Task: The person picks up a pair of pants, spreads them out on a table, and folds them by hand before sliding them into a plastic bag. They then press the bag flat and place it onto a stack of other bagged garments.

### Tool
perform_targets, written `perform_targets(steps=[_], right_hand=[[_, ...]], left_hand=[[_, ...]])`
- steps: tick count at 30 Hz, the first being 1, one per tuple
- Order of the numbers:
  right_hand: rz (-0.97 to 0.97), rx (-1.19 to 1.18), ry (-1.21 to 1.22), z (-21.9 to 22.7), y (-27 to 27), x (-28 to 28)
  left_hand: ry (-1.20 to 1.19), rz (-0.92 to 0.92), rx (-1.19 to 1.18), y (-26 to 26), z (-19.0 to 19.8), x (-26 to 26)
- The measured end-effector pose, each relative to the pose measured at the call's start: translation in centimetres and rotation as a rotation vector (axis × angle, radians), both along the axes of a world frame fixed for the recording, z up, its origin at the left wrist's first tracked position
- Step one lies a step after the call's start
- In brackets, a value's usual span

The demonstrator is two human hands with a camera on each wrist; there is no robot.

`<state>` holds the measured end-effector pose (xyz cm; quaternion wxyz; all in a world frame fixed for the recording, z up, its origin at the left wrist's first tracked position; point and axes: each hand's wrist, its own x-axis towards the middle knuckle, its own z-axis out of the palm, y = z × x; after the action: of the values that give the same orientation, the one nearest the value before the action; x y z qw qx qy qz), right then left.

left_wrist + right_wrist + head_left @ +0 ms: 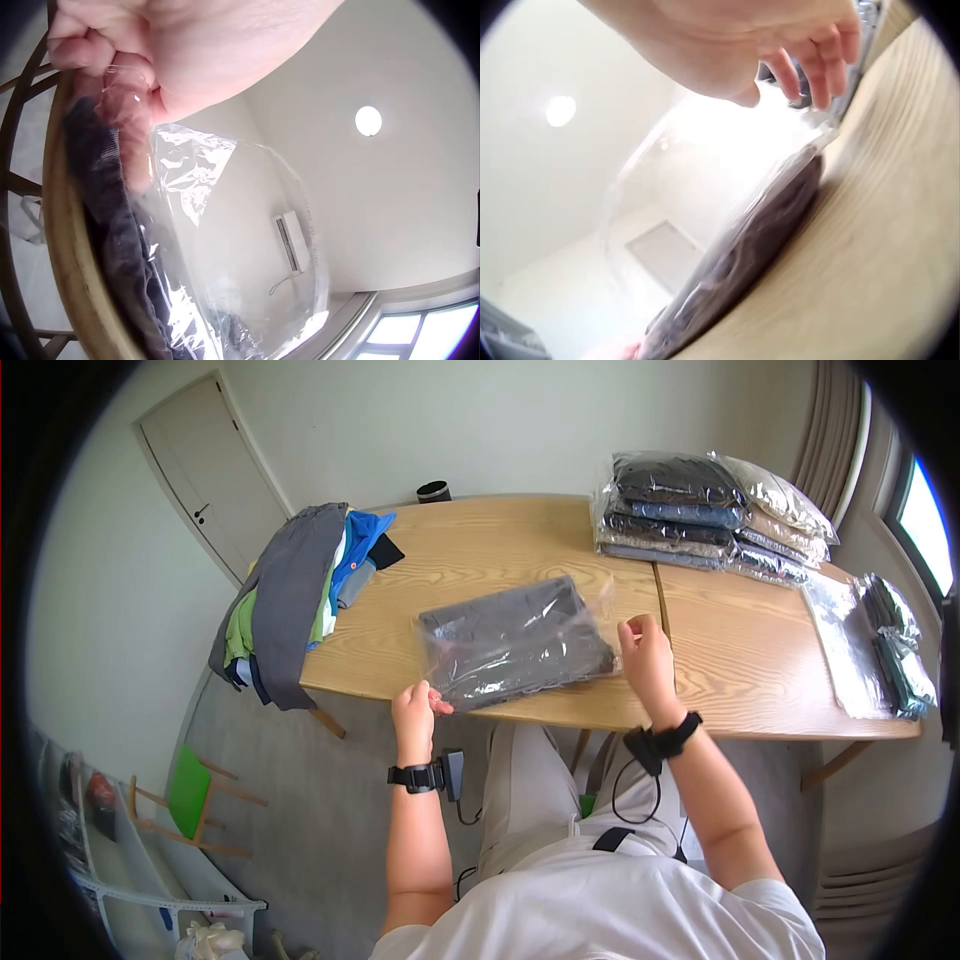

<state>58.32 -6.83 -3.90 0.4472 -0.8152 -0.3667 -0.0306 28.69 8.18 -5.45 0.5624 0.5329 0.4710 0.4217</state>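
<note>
A clear plastic bag (pixel 575 630) with a folded dark grey garment (pixel 505 612) inside lies near the table's front edge. My left hand (pixel 412 712) grips the bag's near left corner. In the left wrist view, part of the left hand (pixel 135 97) shows through the clear film (pixel 196 161), up against the dark cloth (pixel 112 195). Beyond the bag's right end, my right hand (pixel 648 658) hovers with fingers loosely bent. The right wrist view shows that hand (pixel 780 45) with its thumb apart from the fingers and nothing held, above the bag's end.
Several bagged garments are stacked (pixel 680 510) at the back right of the wooden table (pixel 480 540). Flat clear bags (pixel 845 650) and small dark packets (pixel 895 645) lie at the right end. Loose clothes (pixel 290 590) hang over the left edge. A green chair (pixel 190 790) stands below left.
</note>
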Motion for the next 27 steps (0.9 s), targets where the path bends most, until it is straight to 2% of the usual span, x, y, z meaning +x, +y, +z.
perform_targets(steps=[1,3,5,7,9,11,13,14,15,17,18,19,21,25,27], right_hand=[[-0.002,0.078,-0.245,1.9,-0.8,-2.8],[0.27,0.073,-0.275,2.9,-1.4,-6.8],[0.426,0.006,-0.422,2.8,-0.5,-9.5],[0.443,-0.07,-0.393,1.4,1.1,-9.5],[0.353,-0.11,-0.44,1.0,2.8,-8.8],[0.373,-0.053,-0.387,0.8,4.6,-7.8],[0.398,0.205,-0.088,1.1,6.2,-6.9],[0.387,0.209,0.023,1.7,6.6,-6.1],[0.384,0.206,0.021,2.8,6.5,-5.7],[0.502,0.309,0.695,4.9,6.1,-4.7],[0.469,0.242,0.869,5.0,6.2,-3.6],[0.471,0.235,0.868,4.0,6.5,-3.2],[0.473,0.28,0.08,2.6,7.1,-3.0],[0.376,0.132,-0.096,2.3,6.7,-5.4],[0.35,0.043,-0.338,3.0,6.3,-6.7]], left_hand=[[-0.015,0.003,0.007,0.1,0.2,0.2],[-0.03,0.013,-0.02,-0.1,0.3,0.1],[-0.007,0.014,-0.022,-0.2,0.2,0.0],[-0.023,-0.005,0.025,-0.1,0.3,0.0],[-0.031,-0.015,0.024,0.0,0.2,-0.2],[-0.044,-0.026,0.018,0.0,0.2,-0.3],[0.0,0.001,0.004,-0.1,0.3,-0.2],[-0.002,-0.001,0.002,0.1,0.0,-0.2],[-0.001,-0.011,0.006,0.3,-0.3,-0.2],[0.001,-0.02,0.006,0.4,-0.4,-0.2],[0.006,-0.012,0.01,0.2,-0.1,-0.2],[0.01,-0.002,0.014,0.0,0.0,-0.2],[0.02,0.001,0.02,0.3,-0.3,-0.3],[0.002,0.004,0.027,0.2,-0.3,-0.1],[-0.001,0.003,0.011,-0.1,0.3,0.0]])
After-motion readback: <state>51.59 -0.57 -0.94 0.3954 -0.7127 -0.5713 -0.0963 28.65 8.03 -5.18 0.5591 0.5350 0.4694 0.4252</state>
